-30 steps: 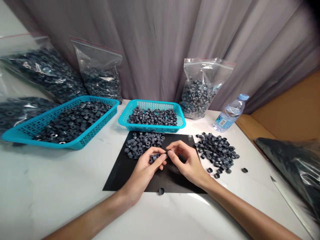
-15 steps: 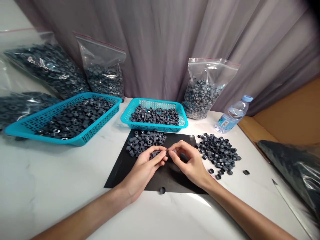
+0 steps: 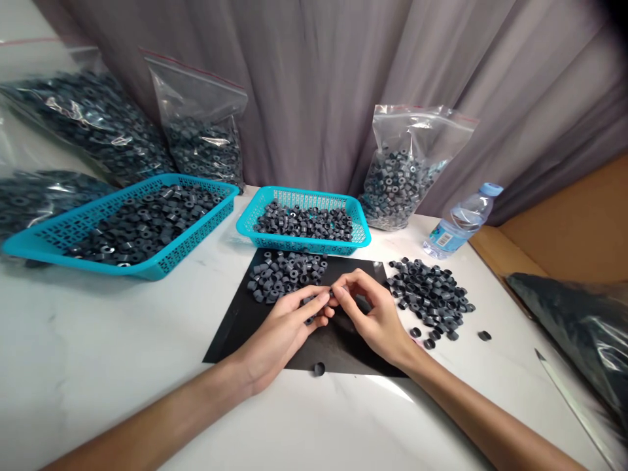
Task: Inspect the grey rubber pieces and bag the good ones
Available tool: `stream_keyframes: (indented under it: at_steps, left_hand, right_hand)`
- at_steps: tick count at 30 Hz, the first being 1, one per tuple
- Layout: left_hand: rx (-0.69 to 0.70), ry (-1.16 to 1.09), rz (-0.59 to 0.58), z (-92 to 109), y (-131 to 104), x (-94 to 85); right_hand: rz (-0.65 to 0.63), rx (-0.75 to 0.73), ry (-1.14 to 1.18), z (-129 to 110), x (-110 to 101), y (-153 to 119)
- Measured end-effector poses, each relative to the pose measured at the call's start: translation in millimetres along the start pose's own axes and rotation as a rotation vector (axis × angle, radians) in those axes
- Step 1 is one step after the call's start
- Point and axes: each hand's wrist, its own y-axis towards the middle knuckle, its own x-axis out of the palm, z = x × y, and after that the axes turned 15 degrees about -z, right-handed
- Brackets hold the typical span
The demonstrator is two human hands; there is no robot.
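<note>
Over a black mat (image 3: 235,327), my left hand (image 3: 294,320) and my right hand (image 3: 370,314) meet at the fingertips. Both pinch a small dark part (image 3: 331,292), mostly covered by the fingers. Dark rings also show behind and under my left fingers. A heap of thick grey rings (image 3: 279,275) lies on the mat beyond my left hand. To the right of my right hand is a pile of thin dark rings (image 3: 432,294). One loose ring (image 3: 319,369) sits at the mat's near edge.
Two blue baskets, one at left (image 3: 161,258) and one at centre (image 3: 304,244), hold grey rings. Filled clear bags stand behind them, one (image 3: 397,183) at right. Further right are a water bottle (image 3: 461,219), a cardboard box (image 3: 574,222) and a dark bag (image 3: 574,320).
The view has shifted slightly, moving the baskets and bags a little up in the picture. My fingertips have closed nearer together around the small part, which is now more hidden.
</note>
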Motion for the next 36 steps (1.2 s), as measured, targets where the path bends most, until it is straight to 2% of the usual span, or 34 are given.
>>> stream_keyframes:
  at_steps: [5,11,17,26,36]
  left_hand:
    - [0.003,-0.082,0.014,0.9,-0.2,2.0]
    - [-0.021,-0.178,0.055,4.7,1.8,3.7]
    - [-0.008,-0.225,0.033,6.3,2.8,3.6]
    - [-0.012,-0.234,0.006,0.6,2.9,0.5]
    - [-0.003,-0.214,0.006,2.7,1.4,0.9]
  right_hand:
    - [0.024,-0.016,-0.005,-1.3,-0.7,-1.9]
    - [0.154,-0.012,-0.012,1.0,0.6,-4.5]
    - [0.043,-0.033,-0.052,-0.3,-1.6,-2.9]
    - [0.023,-0.051,-0.077,0.1,-3.1,-2.4]
    - [0.011,-0.034,0.008,0.6,-4.0,-1.1]
